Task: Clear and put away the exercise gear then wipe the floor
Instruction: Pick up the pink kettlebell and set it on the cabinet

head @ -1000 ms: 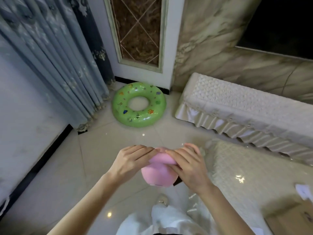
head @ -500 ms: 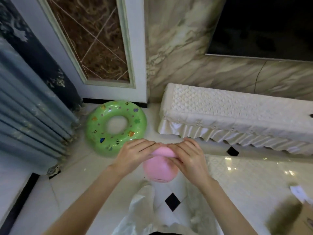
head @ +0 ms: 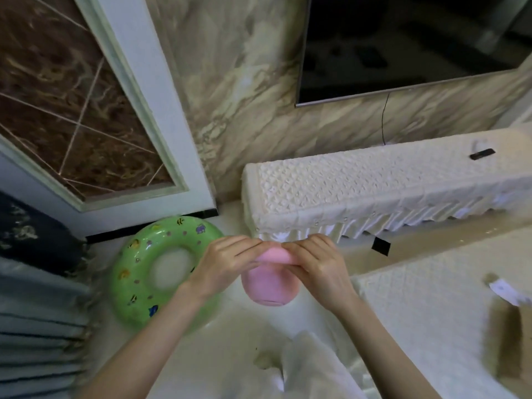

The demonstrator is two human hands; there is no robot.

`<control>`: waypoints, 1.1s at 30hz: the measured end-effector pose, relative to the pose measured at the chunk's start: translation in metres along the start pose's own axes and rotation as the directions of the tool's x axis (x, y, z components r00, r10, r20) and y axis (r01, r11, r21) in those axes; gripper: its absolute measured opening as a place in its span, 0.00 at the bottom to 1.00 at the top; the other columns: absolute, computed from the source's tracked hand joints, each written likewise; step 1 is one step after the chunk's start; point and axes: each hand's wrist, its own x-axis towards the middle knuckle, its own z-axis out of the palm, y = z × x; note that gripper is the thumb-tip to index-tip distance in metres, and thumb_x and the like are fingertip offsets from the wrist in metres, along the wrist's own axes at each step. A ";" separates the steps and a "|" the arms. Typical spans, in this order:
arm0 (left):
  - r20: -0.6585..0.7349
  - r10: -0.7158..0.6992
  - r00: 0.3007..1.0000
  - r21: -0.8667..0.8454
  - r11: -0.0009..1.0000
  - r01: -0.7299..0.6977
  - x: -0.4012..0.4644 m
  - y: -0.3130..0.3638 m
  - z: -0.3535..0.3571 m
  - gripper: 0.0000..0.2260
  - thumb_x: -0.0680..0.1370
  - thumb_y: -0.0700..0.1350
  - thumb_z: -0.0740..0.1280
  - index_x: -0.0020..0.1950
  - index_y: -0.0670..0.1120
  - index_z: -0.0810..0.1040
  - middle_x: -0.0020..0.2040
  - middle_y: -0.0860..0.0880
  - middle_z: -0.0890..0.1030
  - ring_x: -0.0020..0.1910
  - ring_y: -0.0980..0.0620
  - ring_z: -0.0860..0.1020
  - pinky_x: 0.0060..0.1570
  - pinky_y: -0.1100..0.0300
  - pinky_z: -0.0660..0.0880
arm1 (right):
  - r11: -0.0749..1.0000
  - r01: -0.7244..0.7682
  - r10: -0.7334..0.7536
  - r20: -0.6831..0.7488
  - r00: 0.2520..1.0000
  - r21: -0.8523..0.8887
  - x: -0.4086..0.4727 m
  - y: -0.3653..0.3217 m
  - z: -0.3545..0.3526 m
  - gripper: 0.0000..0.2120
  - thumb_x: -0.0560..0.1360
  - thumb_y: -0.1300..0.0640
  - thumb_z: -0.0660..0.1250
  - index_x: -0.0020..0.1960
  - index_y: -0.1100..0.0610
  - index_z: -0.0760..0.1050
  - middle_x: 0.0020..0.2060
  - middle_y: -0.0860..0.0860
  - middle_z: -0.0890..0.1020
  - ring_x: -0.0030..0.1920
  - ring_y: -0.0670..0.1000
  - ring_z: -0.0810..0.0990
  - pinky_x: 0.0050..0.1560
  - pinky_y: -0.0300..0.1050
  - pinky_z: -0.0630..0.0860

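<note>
Tiled floor [head: 239, 335], both hands [head: 276, 260] gripping pink kettlebell [head: 269, 286]

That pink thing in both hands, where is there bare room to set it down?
The cloth-covered low cabinet top is bare from its left end up to a small dark object at the right. Bare floor shows between the green swim ring and the cabinet. Below the hands, white fabric crowds the floor.

Marble-veined wall [head: 244, 90], dark TV [head: 403, 44] mounted on it. Cream-covered low cabinet [head: 359, 185] beneath. Glossy pale tile floor [head: 230, 341]. Grey-blue curtains [head: 37, 312] left.
</note>
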 end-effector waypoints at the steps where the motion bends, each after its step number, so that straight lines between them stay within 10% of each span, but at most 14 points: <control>1: 0.003 0.011 1.000 -0.005 1.000 -0.011 0.004 -0.008 0.003 0.11 0.76 0.46 0.67 0.57 0.46 0.75 0.46 0.49 0.83 0.43 0.52 0.77 0.40 0.58 0.76 | 1.000 -0.005 0.005 -0.002 1.000 0.007 0.006 0.003 0.003 0.18 0.66 0.62 0.75 0.54 0.56 0.75 0.38 0.52 0.81 0.38 0.55 0.76 0.43 0.47 0.70; 33: 0.098 0.014 0.995 -0.190 0.982 0.005 0.213 -0.251 0.206 0.12 0.77 0.47 0.65 0.59 0.47 0.73 0.44 0.50 0.83 0.39 0.52 0.79 0.39 0.60 0.76 | 0.978 -0.209 0.207 0.141 0.968 -0.001 0.189 0.295 0.097 0.09 0.70 0.57 0.69 0.49 0.59 0.81 0.36 0.50 0.81 0.37 0.53 0.77 0.43 0.40 0.67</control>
